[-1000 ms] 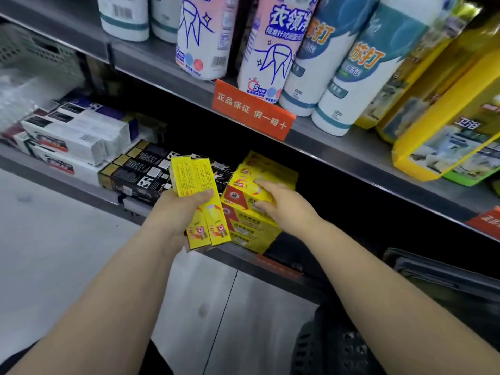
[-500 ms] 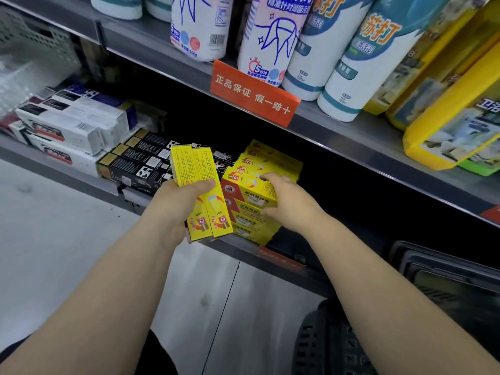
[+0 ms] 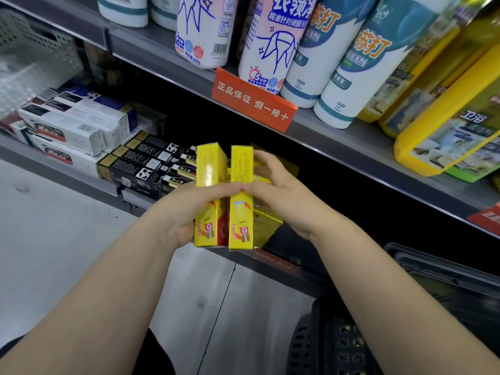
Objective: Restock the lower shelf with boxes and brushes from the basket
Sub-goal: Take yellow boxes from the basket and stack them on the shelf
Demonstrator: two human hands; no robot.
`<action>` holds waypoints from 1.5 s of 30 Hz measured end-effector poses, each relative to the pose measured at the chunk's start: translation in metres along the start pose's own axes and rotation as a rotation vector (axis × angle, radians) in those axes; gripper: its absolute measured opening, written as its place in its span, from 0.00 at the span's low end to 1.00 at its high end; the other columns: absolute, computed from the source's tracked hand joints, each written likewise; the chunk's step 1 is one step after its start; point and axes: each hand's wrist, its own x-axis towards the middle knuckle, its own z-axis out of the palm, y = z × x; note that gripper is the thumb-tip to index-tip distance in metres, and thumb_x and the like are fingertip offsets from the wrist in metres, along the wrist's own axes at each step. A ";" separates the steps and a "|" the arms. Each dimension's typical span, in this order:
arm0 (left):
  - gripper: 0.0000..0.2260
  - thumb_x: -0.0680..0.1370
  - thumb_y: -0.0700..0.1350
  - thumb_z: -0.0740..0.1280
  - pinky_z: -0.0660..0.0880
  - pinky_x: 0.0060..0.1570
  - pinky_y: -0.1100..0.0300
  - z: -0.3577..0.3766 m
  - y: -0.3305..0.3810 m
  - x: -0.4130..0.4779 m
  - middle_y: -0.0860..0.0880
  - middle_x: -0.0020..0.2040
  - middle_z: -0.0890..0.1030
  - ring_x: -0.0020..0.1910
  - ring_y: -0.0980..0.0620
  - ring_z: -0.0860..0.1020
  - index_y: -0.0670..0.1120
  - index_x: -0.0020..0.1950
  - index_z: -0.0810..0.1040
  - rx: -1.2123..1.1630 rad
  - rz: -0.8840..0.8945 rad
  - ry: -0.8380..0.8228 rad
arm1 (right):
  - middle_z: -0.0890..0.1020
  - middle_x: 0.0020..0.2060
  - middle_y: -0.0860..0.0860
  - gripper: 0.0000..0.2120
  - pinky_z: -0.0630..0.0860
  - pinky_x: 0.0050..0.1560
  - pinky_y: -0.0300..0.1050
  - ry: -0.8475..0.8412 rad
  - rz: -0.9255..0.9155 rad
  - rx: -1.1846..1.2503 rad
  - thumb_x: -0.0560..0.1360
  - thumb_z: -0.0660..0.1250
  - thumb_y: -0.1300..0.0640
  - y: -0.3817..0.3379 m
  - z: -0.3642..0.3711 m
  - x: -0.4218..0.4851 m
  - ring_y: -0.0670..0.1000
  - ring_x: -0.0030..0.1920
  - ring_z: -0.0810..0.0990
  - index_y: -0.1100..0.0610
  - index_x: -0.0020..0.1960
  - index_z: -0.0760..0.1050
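Both forearms bare, entering from the lower corners and converging mid-frame. Left grip (image 3: 186, 212) wraps an upright yellow box (image 3: 209, 169), thumb laid across its front. Right grip (image 3: 281, 196) pinches a second yellow box (image 3: 241, 163) just beside it: thumb on the front, fingers (image 3: 266, 161) curled behind. Thumb tips meet or nearly so. Wrists roughly level.

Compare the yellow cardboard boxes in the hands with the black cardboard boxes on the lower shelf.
The yellow cardboard boxes stand on end; the black cardboard boxes lie flat. The yellow ones are gripped by the left hand and right hand; the black ones sit stacked on the lower shelf. Both are long, narrow cartons.
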 end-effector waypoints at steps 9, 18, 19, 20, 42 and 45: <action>0.19 0.68 0.57 0.72 0.81 0.37 0.48 0.003 -0.001 0.003 0.42 0.46 0.85 0.40 0.44 0.83 0.46 0.52 0.80 0.054 -0.068 0.106 | 0.85 0.45 0.47 0.26 0.81 0.41 0.44 0.041 0.166 0.293 0.57 0.73 0.47 0.014 -0.044 -0.025 0.47 0.44 0.84 0.47 0.54 0.74; 0.17 0.74 0.54 0.69 0.79 0.40 0.50 0.007 -0.012 0.020 0.46 0.40 0.80 0.37 0.46 0.81 0.44 0.56 0.74 -0.118 0.029 0.388 | 0.84 0.33 0.46 0.16 0.71 0.39 0.40 0.523 0.319 0.293 0.64 0.73 0.39 0.043 -0.077 -0.032 0.45 0.37 0.79 0.51 0.39 0.78; 0.18 0.73 0.54 0.69 0.79 0.40 0.50 0.009 -0.014 0.021 0.46 0.42 0.80 0.39 0.46 0.80 0.44 0.57 0.74 -0.098 0.031 0.389 | 0.83 0.31 0.45 0.13 0.71 0.38 0.39 0.560 0.327 0.336 0.66 0.73 0.41 0.045 -0.076 -0.028 0.45 0.37 0.79 0.51 0.39 0.77; 0.19 0.73 0.55 0.69 0.78 0.38 0.51 0.011 -0.015 0.021 0.45 0.44 0.80 0.41 0.45 0.81 0.45 0.58 0.73 -0.076 0.034 0.389 | 0.84 0.31 0.46 0.12 0.71 0.37 0.38 0.604 0.345 0.392 0.67 0.73 0.44 0.047 -0.076 -0.024 0.46 0.37 0.80 0.51 0.40 0.77; 0.20 0.73 0.55 0.69 0.76 0.54 0.42 0.018 -0.029 0.041 0.44 0.54 0.80 0.51 0.43 0.80 0.50 0.62 0.71 -0.076 0.054 0.387 | 0.72 0.64 0.50 0.24 0.65 0.66 0.46 0.186 0.296 -0.052 0.72 0.70 0.47 0.079 -0.051 0.032 0.51 0.64 0.70 0.48 0.65 0.67; 0.20 0.74 0.55 0.68 0.76 0.54 0.42 0.018 -0.028 0.041 0.44 0.55 0.80 0.52 0.43 0.80 0.50 0.62 0.71 -0.054 0.052 0.390 | 0.73 0.62 0.49 0.34 0.72 0.58 0.44 0.098 0.242 -0.201 0.67 0.75 0.47 0.077 -0.047 0.030 0.51 0.61 0.73 0.45 0.68 0.63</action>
